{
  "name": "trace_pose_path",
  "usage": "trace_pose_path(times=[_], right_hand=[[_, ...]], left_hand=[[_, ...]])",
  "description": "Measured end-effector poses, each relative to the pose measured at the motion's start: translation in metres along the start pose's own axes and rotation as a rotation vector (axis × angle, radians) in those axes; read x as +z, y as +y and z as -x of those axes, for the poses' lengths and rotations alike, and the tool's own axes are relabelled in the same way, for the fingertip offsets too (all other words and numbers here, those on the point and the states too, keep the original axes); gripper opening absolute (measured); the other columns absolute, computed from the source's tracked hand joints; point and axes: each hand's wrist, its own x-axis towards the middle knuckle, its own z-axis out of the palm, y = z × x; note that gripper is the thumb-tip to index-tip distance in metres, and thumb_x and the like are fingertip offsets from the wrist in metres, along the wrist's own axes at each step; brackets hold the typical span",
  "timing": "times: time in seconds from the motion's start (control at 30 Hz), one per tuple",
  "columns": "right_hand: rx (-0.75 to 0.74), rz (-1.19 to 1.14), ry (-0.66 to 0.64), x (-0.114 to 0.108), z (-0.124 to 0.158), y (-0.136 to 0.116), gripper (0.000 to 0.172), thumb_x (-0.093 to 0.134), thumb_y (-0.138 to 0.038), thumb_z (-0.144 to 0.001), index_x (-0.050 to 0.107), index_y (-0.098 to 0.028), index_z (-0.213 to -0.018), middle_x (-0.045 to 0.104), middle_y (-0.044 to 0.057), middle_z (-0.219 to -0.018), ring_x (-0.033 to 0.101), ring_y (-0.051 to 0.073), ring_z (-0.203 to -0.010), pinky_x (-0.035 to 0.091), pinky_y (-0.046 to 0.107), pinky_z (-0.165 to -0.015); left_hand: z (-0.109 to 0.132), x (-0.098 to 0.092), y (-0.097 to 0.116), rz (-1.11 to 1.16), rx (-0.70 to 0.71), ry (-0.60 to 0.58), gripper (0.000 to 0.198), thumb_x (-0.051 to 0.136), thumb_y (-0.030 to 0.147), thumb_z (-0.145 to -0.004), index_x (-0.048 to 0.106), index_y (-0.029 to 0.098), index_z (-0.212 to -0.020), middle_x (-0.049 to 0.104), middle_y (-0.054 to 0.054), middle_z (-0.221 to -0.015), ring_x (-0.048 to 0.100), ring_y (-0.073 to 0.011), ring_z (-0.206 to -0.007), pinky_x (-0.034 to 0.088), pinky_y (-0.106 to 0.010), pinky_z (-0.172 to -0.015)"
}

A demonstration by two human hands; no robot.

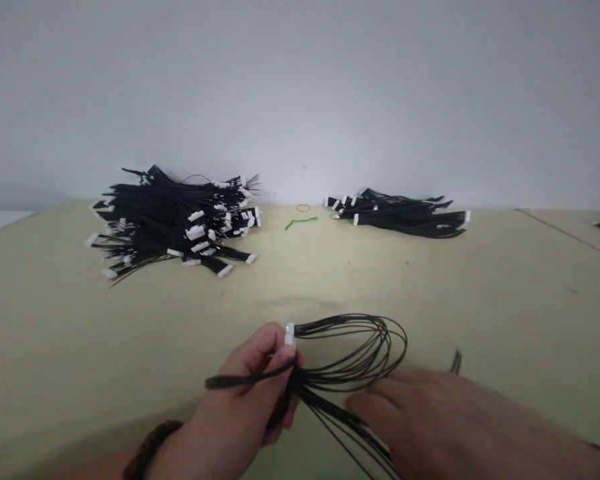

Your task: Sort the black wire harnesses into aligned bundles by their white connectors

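My left hand (pixel 253 390) is closed in a pinch on a black wire harness (pixel 350 357) with a white connector (pixel 290 333) at its fingertips. The harness wires are bent into a loop that arcs out to the right of the pinch, and loose wire ends trail down towards me. My right hand (pixel 430 417) lies low and flat beside the loop, fingers stretched out over the trailing wires and touching them. A dark bracelet (pixel 153 443) sits on my left wrist.
On the pale yellow table (pixel 55 333), a big heap of black harnesses with white connectors (pixel 175 223) lies at the back left. A smaller flat pile (pixel 400 213) lies at the back right. Between them lie a green tie (pixel 300 223) and a rubber band (pixel 303 208). White wall behind.
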Motion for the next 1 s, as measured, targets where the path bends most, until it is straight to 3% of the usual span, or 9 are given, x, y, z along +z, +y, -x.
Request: trace_pose_path(times=[0.13, 0.33, 0.57, 0.7, 0.77, 0.83, 0.9, 0.97, 1.0], right_hand=[[0.083, -0.179, -0.073, -0.002, -0.016, -0.012, 0.024, 0.047, -0.005, -0.071, 0.061, -0.024, -0.074, 0.064, -0.005, -0.068, 0.059, 0.012, -0.056, 0.04, 0.021, -0.049], [0.164, -0.457, -0.168, -0.001, -0.024, -0.014, 0.017, 0.053, -0.01, -0.075, 0.061, -0.022, -0.066, 0.062, -0.009, -0.063, 0.057, 0.006, -0.056, 0.037, 0.016, -0.053], [0.006, -0.083, 0.06, 0.011, -0.02, -0.021, 0.016, 0.053, -0.004, -0.069, 0.055, -0.018, -0.061, 0.056, -0.004, -0.057, 0.049, 0.011, -0.047, 0.027, 0.027, -0.046], [0.033, -0.054, 0.042, 0.003, -0.018, -0.02, 0.013, 0.055, -0.009, -0.07, 0.056, -0.019, -0.062, 0.056, -0.003, -0.057, 0.049, 0.013, -0.048, 0.027, 0.026, -0.045], [0.164, -0.202, -0.073, -0.011, -0.017, -0.014, 0.014, 0.051, -0.01, -0.073, 0.06, -0.021, -0.069, 0.058, -0.004, -0.06, 0.051, 0.012, -0.049, 0.03, 0.023, -0.045], [0.265, -0.533, -0.308, -0.029, -0.015, -0.001, 0.023, 0.044, -0.011, -0.078, 0.064, -0.023, -0.08, 0.058, -0.004, -0.06, 0.052, 0.009, -0.05, 0.034, 0.018, -0.045], [0.244, -0.977, -0.613, -0.045, -0.015, 0.017, 0.03, 0.036, -0.013, -0.085, 0.065, -0.019, -0.08, 0.056, -0.002, -0.059, 0.053, 0.007, -0.05, 0.037, 0.015, -0.046], [0.12, -1.283, -0.643, -0.057, -0.017, 0.037, 0.024, 0.044, -0.017, -0.086, 0.065, -0.016, -0.074, 0.06, 0.001, -0.063, 0.057, 0.009, -0.056, 0.042, 0.018, -0.052], [0.06, -1.34, -0.547, -0.06, -0.019, 0.047, 0.018, 0.05, -0.019, -0.085, 0.065, -0.016, -0.076, 0.061, 0.002, -0.066, 0.058, 0.01, -0.058, 0.044, 0.019, -0.054]], left_hand=[[0.004, -0.001, -0.006, -0.071, 0.024, -0.063, 0.036, 0.05, 0.055, -0.079, 0.047, 0.02, -0.07, 0.044, 0.006, -0.048, 0.033, -0.0051, -0.041, 0.023, -0.015, -0.039], [0.004, 0.0, -0.007, -0.094, 0.047, -0.083, 0.039, 0.051, 0.057, -0.077, 0.045, 0.019, -0.07, 0.042, 0.007, -0.046, 0.032, -0.0054, -0.04, 0.022, -0.016, -0.038], [0.003, 0.002, -0.01, -0.129, 0.039, -0.092, 0.036, 0.047, 0.053, -0.081, 0.046, 0.019, -0.071, 0.04, 0.007, -0.047, 0.032, -0.0053, -0.041, 0.025, -0.016, -0.038], [0.001, 0.002, -0.009, -0.138, 0.023, -0.104, 0.033, 0.046, 0.05, -0.083, 0.045, 0.019, -0.071, 0.041, 0.007, -0.047, 0.033, -0.0053, -0.04, 0.025, -0.015, -0.037], [0.0, 0.001, -0.007, -0.144, 0.025, -0.09, 0.03, 0.047, 0.047, -0.083, 0.045, 0.019, -0.071, 0.041, 0.007, -0.046, 0.033, -0.0052, -0.04, 0.025, -0.014, -0.037], [-0.001, 0.001, -0.004, -0.145, 0.023, -0.075, 0.027, 0.047, 0.044, -0.083, 0.044, 0.02, -0.07, 0.04, 0.008, -0.046, 0.032, -0.0051, -0.039, 0.024, -0.014, -0.036], [-0.001, 0.002, -0.001, -0.14, 0.007, -0.063, 0.025, 0.048, 0.041, -0.082, 0.043, 0.02, -0.07, 0.038, 0.009, -0.047, 0.032, -0.005, -0.039, 0.024, -0.014, -0.035], [-0.001, 0.002, 0.001, -0.134, -0.014, -0.061, 0.023, 0.048, 0.039, -0.082, 0.042, 0.02, -0.07, 0.037, 0.009, -0.048, 0.032, -0.0051, -0.039, 0.025, -0.014, -0.035], [-0.001, 0.002, 0.001, -0.13, -0.019, -0.063, 0.022, 0.048, 0.038, -0.081, 0.042, 0.02, -0.07, 0.038, 0.008, -0.048, 0.033, -0.0051, -0.039, 0.025, -0.014, -0.035]])
